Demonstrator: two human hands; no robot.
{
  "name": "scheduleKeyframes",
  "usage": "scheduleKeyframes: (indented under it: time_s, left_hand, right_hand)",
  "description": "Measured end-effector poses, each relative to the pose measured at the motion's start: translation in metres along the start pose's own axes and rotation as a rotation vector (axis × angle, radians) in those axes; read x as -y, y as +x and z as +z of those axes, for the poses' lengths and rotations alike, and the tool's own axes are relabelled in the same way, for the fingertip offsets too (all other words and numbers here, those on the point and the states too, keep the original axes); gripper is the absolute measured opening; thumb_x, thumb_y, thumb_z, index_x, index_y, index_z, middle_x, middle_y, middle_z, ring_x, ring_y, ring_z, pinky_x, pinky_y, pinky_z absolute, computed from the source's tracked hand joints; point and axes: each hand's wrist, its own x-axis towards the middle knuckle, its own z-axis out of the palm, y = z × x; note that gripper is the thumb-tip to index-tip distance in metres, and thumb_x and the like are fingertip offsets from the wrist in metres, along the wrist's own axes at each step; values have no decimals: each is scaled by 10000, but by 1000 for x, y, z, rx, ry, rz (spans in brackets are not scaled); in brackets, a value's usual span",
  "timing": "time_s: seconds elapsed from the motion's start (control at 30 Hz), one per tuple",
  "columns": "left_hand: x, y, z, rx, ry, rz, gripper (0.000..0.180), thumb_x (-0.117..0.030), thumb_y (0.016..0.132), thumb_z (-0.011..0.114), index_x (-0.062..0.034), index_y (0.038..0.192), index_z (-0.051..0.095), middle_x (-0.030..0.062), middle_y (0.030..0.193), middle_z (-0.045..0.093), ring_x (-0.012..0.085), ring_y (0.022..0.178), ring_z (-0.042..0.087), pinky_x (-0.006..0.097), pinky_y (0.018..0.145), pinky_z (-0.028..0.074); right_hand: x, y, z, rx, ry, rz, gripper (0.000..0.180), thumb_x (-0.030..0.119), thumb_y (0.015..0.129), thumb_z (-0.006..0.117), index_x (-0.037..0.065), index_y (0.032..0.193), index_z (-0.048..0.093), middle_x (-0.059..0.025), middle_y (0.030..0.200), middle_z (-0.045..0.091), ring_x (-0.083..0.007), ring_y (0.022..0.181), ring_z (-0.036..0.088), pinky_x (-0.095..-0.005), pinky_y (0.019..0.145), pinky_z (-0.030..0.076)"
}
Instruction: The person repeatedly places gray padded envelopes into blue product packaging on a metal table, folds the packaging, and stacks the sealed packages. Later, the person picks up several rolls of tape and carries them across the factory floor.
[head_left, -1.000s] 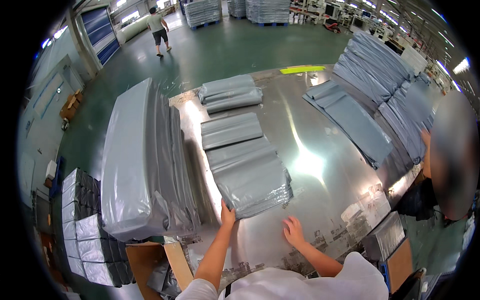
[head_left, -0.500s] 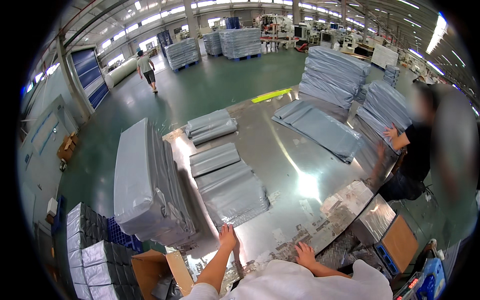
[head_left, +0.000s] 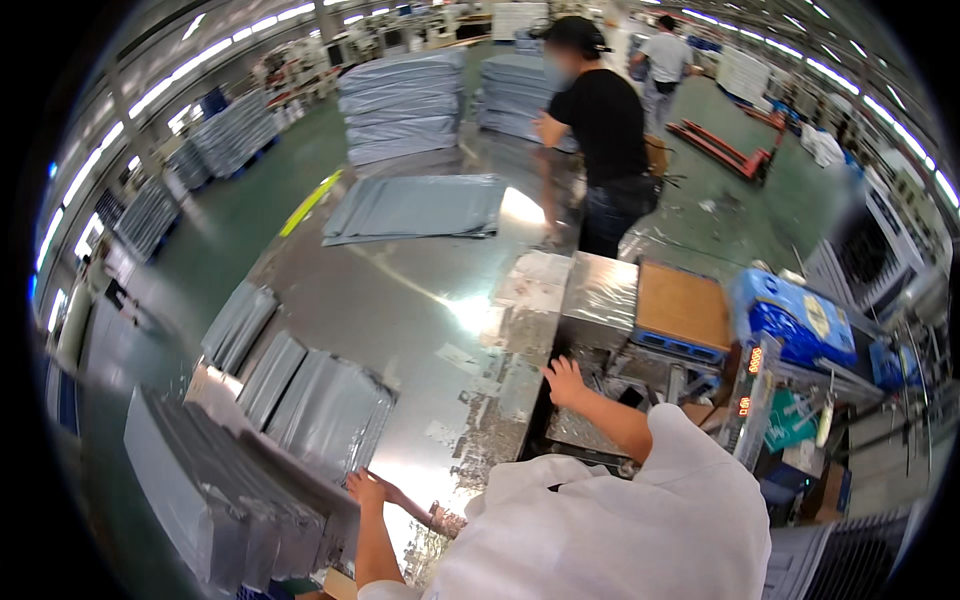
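My left hand [head_left: 367, 487] rests at the near corner of a flat pile of grey plastic bags [head_left: 332, 410] on the metal table [head_left: 400, 325]. Its fingers are stretched out and hold nothing that I can see. Out past the table's right edge is my right hand [head_left: 568, 383], fingers spread and empty, over dark clutter and close to a shiny metal box [head_left: 597, 290]. Beside the flat pile lies a smaller folded grey bundle [head_left: 240, 326]. Farther up the table another flat grey pile [head_left: 415, 208] lies near a co-worker.
A tall leaning stack of grey bags [head_left: 190, 485] stands along the left. Wrapped stacks [head_left: 402, 105] rise at the far end, by a co-worker in black [head_left: 605, 125]. On the right are a brown board [head_left: 683, 307], a blue package [head_left: 795, 315] and a red pallet truck [head_left: 725, 150].
My view has swung to the right, bringing the pallet truck and blue package into sight. My right hand has moved right, off the tabletop. My left hand stays by the flat pile's corner.
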Motion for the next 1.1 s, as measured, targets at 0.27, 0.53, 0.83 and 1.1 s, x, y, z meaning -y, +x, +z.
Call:
scheduleKeyframes:
  time_s: [0.27, 0.53, 0.83, 1.1]
  left_hand:
    - [-52, -58, 45, -355, -171, 438, 538, -60, 683, 475, 10, 1200, 344, 273, 1267, 265, 398, 1153, 294, 466, 952, 243]
    - [-67, -129, 47, -291, -348, 401, 573, -41, 635, 507, 20, 1185, 360, 279, 1272, 234, 418, 1151, 260, 478, 953, 223]
    - [-46, -156, 47, -236, -430, 206, 521, -57, 639, 528, -49, 1148, 416, 227, 1265, 259, 393, 1144, 265, 468, 954, 218]
    - [-48, -176, 38, -273, -501, 22, 498, -55, 642, 515, -69, 1135, 451, 198, 1273, 279, 356, 1167, 263, 447, 956, 229]
  right_hand:
    - [-182, 37, -44, 86, -643, 517, 527, 297, 801, 422, 111, 1280, 305, -116, 1339, 263, -297, 1260, 165, -529, 993, 111]
    - [-275, 34, -63, 534, -1085, 258, 439, 363, 784, 440, 138, 1161, 469, -86, 1222, 425, -305, 1124, 359, -603, 872, 206]
    - [-205, 68, -42, 629, -1078, -143, 298, 230, 765, 489, 106, 1004, 616, -87, 1041, 580, -339, 945, 536, -584, 679, 397]
    - [140, 84, -141, 391, -593, -945, 170, 140, 638, 588, 63, 776, 649, -125, 822, 622, -276, 770, 600, -433, 579, 453]
